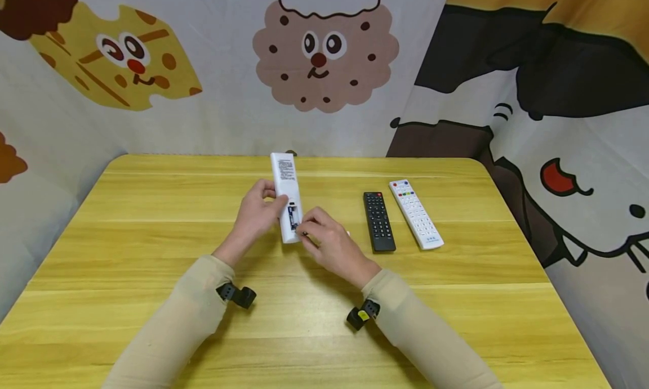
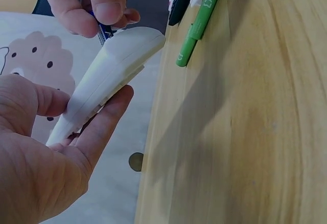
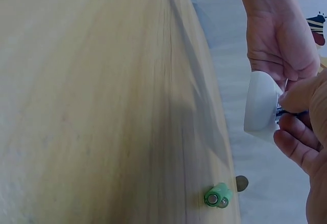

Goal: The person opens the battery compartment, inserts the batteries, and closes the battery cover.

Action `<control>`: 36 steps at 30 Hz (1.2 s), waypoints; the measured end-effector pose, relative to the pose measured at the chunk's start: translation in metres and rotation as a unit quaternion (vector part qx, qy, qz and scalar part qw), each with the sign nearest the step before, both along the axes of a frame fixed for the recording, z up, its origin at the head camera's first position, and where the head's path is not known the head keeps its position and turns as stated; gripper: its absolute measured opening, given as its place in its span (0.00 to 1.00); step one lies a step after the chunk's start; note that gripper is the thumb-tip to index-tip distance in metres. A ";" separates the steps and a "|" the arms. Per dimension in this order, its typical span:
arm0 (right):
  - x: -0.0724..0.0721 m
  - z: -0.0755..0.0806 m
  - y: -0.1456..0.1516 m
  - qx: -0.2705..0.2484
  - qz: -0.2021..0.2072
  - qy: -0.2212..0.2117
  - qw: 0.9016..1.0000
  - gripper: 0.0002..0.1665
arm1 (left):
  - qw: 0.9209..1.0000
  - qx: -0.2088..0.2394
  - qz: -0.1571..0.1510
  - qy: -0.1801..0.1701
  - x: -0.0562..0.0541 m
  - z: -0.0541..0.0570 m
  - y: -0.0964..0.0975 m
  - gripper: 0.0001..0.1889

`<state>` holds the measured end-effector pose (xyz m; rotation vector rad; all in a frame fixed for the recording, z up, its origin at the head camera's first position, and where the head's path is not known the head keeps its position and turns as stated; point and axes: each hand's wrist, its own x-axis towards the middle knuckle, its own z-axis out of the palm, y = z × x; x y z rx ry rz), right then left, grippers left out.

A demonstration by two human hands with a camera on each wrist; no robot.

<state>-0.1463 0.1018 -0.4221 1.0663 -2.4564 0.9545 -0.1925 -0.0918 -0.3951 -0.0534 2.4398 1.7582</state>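
My left hand [image 1: 257, 211] grips a white remote control [image 1: 285, 178] above the table, thumb on one side and fingers on the other. The remote's back faces up, with its battery compartment [image 1: 292, 215] uncovered and something dark blue inside. At the compartment's lower end, my right hand [image 1: 332, 244] pinches a dark blue battery [image 2: 105, 31] between thumb and fingers. The fingers hide most of this battery, and how far it sits in the slot cannot be told. Green batteries [image 2: 200, 25] lie side by side on the tabletop, mostly hidden by my right hand in the head view.
A black remote [image 1: 379, 221] and another white remote [image 1: 417, 215], both buttons up, lie right of my hands on the wooden table [image 1: 304, 344]. Behind the table hangs a cloth [image 1: 218, 96] printed with cartoon figures.
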 end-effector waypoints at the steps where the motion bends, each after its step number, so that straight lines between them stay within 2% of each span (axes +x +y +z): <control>1: 0.000 0.000 0.000 0.000 0.001 -0.002 1.000 0.08 | 1.000 0.001 0.000 0.000 0.000 0.000 0.000 0.17; 9: 0.001 0.003 0.002 -0.002 0.011 -0.019 1.000 0.11 | 1.000 0.007 0.002 0.001 0.000 0.001 -0.002 0.18; 16: -0.001 0.002 0.001 0.002 0.016 -0.020 1.000 0.10 | 1.000 0.010 -0.004 0.002 0.001 0.002 -0.001 0.17; 36: -0.005 0.004 0.002 -0.003 -0.003 -0.017 1.000 0.09 | 1.000 0.016 -0.014 0.001 0.002 0.002 0.001 0.17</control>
